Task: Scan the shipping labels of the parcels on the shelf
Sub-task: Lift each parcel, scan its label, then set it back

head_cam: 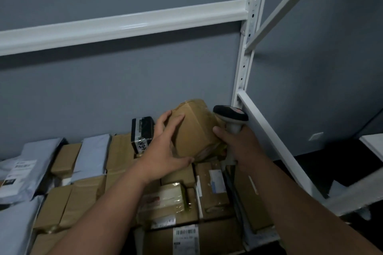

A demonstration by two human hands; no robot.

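Grey mailers (31,174): I'm seeing soft poly bags lying at far left of the shelf, one w/ a white label up. Prob. light and floppy; I'd be pinching an edge and flattening the label.

Stacked boxes (165,198): taped cardboard pkgs packed side by side, filling the mid shelf. A barcode label (185,232) is showing on the front one. Stiff, likely slick where tape is running.

Black carton (143,132): standing upright behind the stack, just left of my left hand.

Left hand (165,147): fingers spread nearly straight, pressing the left face of the brown box; thumb is going under its lower edge. Not curling round it.

Brown box (196,130): sitting tilted above the stack, at the shelf's right end, between both hands. No label showing on visible faces. Looks rigid, light enough for 2 hands; I'd be taking it by opposite faces, off the glossy tape.

Right hand (238,145): curling round the scanner grip, thumb touching the box's right side.

Scanner (231,116): head is sitting just beside the box's top right.

Shelf frame (267,130): white steel upright and rail, right of the scanner.
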